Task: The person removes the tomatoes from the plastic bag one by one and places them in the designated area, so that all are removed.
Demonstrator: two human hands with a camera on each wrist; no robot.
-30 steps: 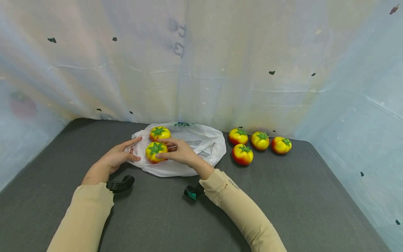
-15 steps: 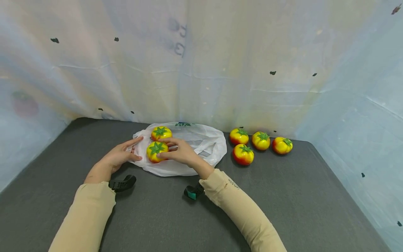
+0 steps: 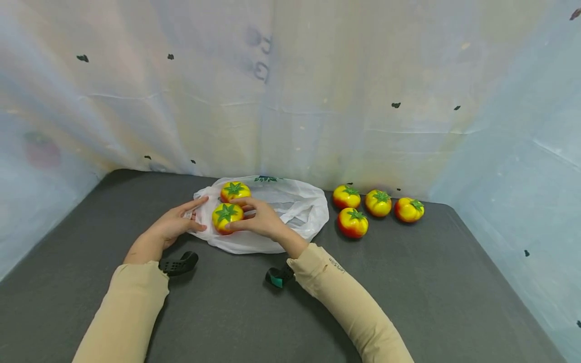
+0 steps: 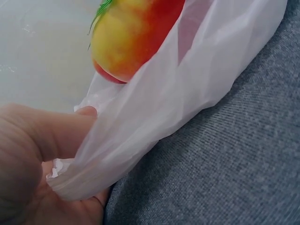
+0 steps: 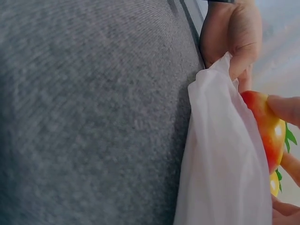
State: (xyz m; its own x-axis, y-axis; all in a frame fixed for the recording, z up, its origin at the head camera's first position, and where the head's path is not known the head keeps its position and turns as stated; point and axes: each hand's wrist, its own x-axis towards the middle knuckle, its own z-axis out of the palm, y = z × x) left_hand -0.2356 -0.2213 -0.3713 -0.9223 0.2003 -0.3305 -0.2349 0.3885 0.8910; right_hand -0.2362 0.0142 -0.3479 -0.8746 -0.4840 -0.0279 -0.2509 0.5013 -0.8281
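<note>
A white plastic bag (image 3: 254, 244) lies open on the table in the head view. My left hand (image 3: 170, 227) pinches the bag's left edge; the left wrist view shows the thumb lapping over the plastic (image 4: 154, 112). At the bag's left end my right hand (image 3: 260, 221) holds a yellow-and-red tomato (image 3: 222, 222) with a green leafy top, thumb on the near side and fingers on the far side. Just behind it a second such tomato (image 3: 236, 189) sits in the bag. The right wrist view has the held tomato (image 5: 263, 124) partly hidden by the plastic.
Several more yellow-and-red tomatoes (image 3: 352, 223) stand in a group right of the bag on the dark grey table (image 3: 254, 322). Pale sheeting (image 3: 299, 91) hangs upright behind the table and along its sides.
Everything in the head view has shifted slightly right. Both hands keep their holds, and the bag and tomatoes look otherwise unchanged.
</note>
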